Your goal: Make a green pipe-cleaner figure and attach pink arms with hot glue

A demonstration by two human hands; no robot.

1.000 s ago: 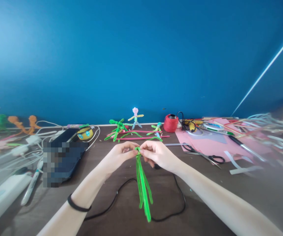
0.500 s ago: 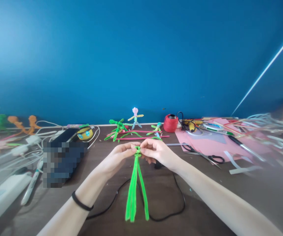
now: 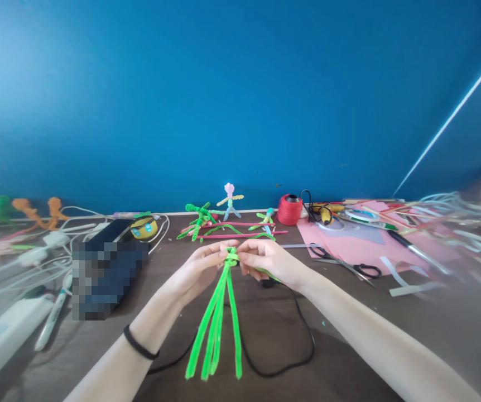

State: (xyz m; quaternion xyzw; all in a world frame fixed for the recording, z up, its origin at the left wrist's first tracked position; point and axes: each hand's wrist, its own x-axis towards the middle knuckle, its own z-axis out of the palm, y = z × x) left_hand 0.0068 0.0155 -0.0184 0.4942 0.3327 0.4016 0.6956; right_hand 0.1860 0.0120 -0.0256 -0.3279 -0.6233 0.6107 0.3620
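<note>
Green pipe-cleaner bundle (image 3: 219,307) fans downward from its twisted top.
Left hand (image 3: 198,267) and right hand (image 3: 274,261) flank that top, fingers pinching it.

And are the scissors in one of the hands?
No, the scissors lie off to the right, while the left hand and right hand pinch the fuzzy green stems.

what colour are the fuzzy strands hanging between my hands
The strands are bright green, clearest in the head view.

Dark brown table (image 3: 280,332) beneath pink paper (image 3: 360,249), red spool (image 3: 289,212) and black cable (image 3: 313,339).
</note>
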